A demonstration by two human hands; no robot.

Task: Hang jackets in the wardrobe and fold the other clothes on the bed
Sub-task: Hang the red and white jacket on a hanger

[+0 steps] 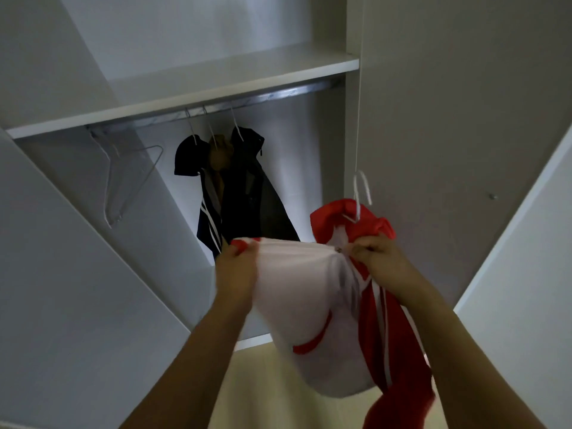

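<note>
Hanging lengthwise downward, red-and-white jacket (322, 308) pinched by both hands, hanger hook (360, 193) up.

A red-and-white jacket (328, 308) (white stripes down its red sleeve) is seen on a white hanger (360, 196), while dark navy, brown and black jackets (235, 187), one white-striped, are shown under a silver rail (247, 99) in the white wardrobe (433, 119).

Pretty dim and soft overall, brightest glow on the wardrobe back panel (297, 168), left hand (236, 274) motion-blurred, edges fisheye-warped.
</note>
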